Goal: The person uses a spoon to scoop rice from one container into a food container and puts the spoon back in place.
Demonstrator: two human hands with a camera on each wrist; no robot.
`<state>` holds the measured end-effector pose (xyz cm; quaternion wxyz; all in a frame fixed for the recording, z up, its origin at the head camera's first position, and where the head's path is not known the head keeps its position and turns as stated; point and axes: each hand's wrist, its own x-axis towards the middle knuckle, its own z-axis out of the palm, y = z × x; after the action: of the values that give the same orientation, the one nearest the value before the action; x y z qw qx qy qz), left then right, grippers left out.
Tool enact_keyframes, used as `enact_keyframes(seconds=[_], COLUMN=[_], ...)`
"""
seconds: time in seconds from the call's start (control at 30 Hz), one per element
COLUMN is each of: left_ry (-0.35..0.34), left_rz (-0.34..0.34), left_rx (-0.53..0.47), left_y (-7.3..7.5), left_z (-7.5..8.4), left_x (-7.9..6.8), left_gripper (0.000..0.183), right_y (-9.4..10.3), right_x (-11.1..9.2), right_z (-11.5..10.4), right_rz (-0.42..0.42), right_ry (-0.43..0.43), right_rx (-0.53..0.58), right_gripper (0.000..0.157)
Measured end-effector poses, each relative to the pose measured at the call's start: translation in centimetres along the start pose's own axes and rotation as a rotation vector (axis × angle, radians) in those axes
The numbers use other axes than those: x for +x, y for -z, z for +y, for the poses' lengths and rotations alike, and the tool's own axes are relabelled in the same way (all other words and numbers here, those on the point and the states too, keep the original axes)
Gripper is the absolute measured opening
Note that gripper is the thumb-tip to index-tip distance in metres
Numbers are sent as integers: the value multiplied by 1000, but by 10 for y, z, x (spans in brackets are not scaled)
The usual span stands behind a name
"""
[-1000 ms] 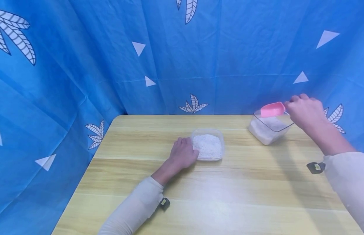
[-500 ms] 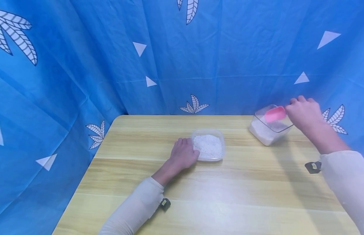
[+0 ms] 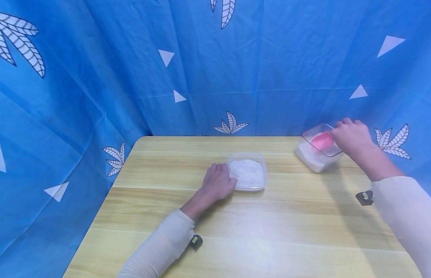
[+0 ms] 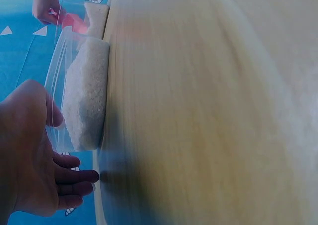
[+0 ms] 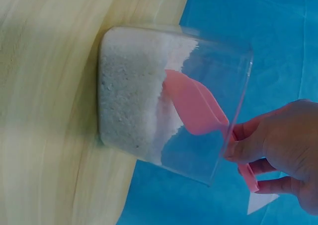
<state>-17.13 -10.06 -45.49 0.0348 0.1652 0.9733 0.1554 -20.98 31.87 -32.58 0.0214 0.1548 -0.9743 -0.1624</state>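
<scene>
My right hand [image 3: 351,136] holds the handle of a pink scoop [image 5: 196,103] between thumb and fingers. The scoop tilts down into a clear square-mouthed container [image 3: 316,170], its tip touching the white, rice-like grains [image 5: 126,81]. Those grains fill about half of the container. To the left, a shallow clear plastic box [image 3: 248,189] stands on the table, heaped with similar white grains [image 3: 248,172]. At its left edge my left hand [image 3: 218,181] holds it, the thumb at the rim and the fingers outside the wall, as the left wrist view shows.
Both containers stand on a light wooden table [image 3: 167,166], the clear one near the far right edge. Behind it hangs a blue curtain [image 3: 288,58] with white leaves and triangles. A small dark device [image 3: 196,242] is on the left wrist.
My right hand has moved down and slightly left, lowering the scoop from the container's rim into the grains. The left hand and the shallow box have stayed in place.
</scene>
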Motion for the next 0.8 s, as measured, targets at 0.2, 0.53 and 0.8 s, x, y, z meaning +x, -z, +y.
enact_keyframes(seconds=[0.2,0.53,0.8], left_ry=[3,2,7], left_rz=[0,1,4], left_rx=[2,1,-1], left_y=[0,0,0], left_z=[0,0,-1], left_x=[0,1,1], left_gripper=[49,44,47], right_y=[-7,-23,-26], right_x=[7,21,26], right_z=[-6,-12,-12], right_rz=[1,-46,-44], right_ry=[47,111,125], right_rx=[-5,36,57], right_gripper=[25,20,18])
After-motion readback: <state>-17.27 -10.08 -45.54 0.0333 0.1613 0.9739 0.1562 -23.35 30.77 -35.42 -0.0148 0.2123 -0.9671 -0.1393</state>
